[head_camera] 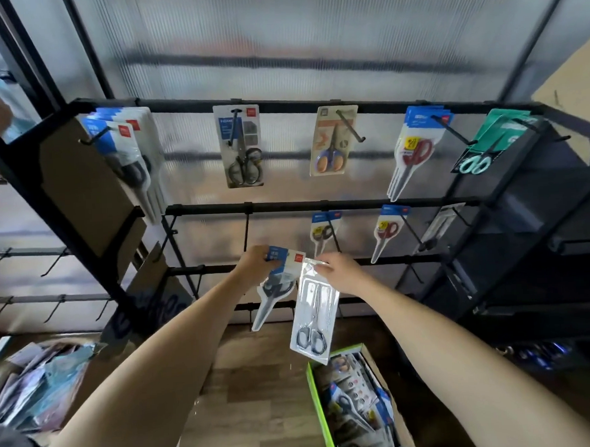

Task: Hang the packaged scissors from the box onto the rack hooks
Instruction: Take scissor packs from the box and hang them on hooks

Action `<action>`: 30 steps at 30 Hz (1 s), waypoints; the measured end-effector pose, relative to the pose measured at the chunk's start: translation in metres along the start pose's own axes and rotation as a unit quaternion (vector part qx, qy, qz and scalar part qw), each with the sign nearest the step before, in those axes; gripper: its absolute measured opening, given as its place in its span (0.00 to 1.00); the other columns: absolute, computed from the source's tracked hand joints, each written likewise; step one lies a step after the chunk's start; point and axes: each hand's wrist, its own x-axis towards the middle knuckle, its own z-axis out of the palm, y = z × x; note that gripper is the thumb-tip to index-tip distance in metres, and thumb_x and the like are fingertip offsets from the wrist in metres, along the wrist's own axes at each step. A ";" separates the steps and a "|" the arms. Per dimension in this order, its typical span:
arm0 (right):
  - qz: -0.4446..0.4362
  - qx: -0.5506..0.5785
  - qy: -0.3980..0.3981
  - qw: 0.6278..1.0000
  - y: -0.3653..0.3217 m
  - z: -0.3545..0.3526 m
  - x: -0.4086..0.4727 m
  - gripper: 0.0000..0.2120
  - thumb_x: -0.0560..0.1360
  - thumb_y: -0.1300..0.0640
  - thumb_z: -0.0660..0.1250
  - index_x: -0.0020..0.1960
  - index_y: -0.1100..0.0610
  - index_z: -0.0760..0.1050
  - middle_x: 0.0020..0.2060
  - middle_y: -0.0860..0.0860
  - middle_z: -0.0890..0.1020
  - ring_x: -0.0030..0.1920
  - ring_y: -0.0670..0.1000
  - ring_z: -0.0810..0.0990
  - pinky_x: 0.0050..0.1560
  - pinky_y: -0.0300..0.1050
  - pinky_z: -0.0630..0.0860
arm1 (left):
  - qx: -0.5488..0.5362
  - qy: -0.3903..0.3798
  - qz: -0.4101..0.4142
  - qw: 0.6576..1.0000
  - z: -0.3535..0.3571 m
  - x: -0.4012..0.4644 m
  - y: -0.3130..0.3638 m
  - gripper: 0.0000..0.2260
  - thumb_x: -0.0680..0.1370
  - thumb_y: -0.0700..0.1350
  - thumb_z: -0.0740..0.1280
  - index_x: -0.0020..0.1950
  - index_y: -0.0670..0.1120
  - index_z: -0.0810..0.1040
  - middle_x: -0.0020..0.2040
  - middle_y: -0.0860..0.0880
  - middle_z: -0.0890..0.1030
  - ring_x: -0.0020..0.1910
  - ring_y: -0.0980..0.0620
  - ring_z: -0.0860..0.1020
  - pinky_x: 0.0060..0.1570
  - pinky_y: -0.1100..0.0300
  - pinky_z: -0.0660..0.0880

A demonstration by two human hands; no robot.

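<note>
- A blue-topped pack of scissors (276,285) is pinched at its top by the left hand (255,264), just below the rack's middle bar (286,206).
- A clear pack of scissors (313,315) is pinched at its top edge by the right hand (343,272), with its long axis hanging down toward the box (354,406).
- The bare hook (246,230) under that bar is judged nearer the left hand, up and slightly left of it.

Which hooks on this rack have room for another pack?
The bare black hook on the middle bar, left of the blue-topped pack, is free. The top-left stack of blue-and-white packs is crowded.
</note>
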 end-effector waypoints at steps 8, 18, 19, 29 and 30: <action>-0.018 0.028 -0.040 0.999 -0.029 0.024 0.012 0.09 0.80 0.51 0.64 0.50 0.53 0.81 0.44 0.55 0.83 0.43 0.53 0.80 0.39 0.45 0.70 | -0.021 0.029 -0.046 0.998 -0.027 -0.019 -0.039 0.13 0.77 0.39 0.69 0.61 0.41 0.79 0.53 0.42 0.82 0.47 0.49 0.79 0.46 0.61 0.75; -0.046 0.045 -0.019 0.998 -0.051 0.052 0.031 0.07 0.78 0.52 0.66 0.41 0.48 0.76 0.39 0.49 0.80 0.40 0.51 0.79 0.37 0.45 0.70 | -0.070 0.054 -0.071 0.994 -0.066 -0.031 -0.065 0.11 0.77 0.37 0.68 0.60 0.41 0.79 0.48 0.46 0.81 0.45 0.52 0.80 0.43 0.64 0.76; -0.040 0.042 -0.015 0.998 -0.048 0.051 0.030 0.09 0.78 0.51 0.66 0.39 0.47 0.74 0.37 0.48 0.79 0.38 0.50 0.78 0.35 0.43 0.69 | -0.073 0.046 -0.064 0.994 -0.065 -0.029 -0.061 0.11 0.77 0.37 0.68 0.59 0.42 0.79 0.47 0.48 0.81 0.45 0.52 0.80 0.44 0.64 0.77; 0.035 0.002 0.029 0.999 0.035 -0.003 0.005 0.08 0.78 0.52 0.67 0.49 0.55 0.81 0.44 0.49 0.82 0.45 0.50 0.79 0.43 0.46 0.73 | 0.018 -0.058 0.035 0.998 0.006 -0.004 0.037 0.05 0.76 0.40 0.70 0.50 0.47 0.77 0.48 0.46 0.81 0.49 0.48 0.80 0.52 0.54 0.80; 0.046 0.002 0.037 0.998 0.044 -0.010 0.002 0.08 0.77 0.51 0.67 0.48 0.55 0.81 0.43 0.49 0.82 0.44 0.51 0.80 0.43 0.46 0.73 | 0.020 -0.061 0.037 0.997 0.015 0.000 0.044 0.05 0.76 0.40 0.70 0.50 0.47 0.77 0.47 0.46 0.81 0.48 0.48 0.80 0.53 0.52 0.80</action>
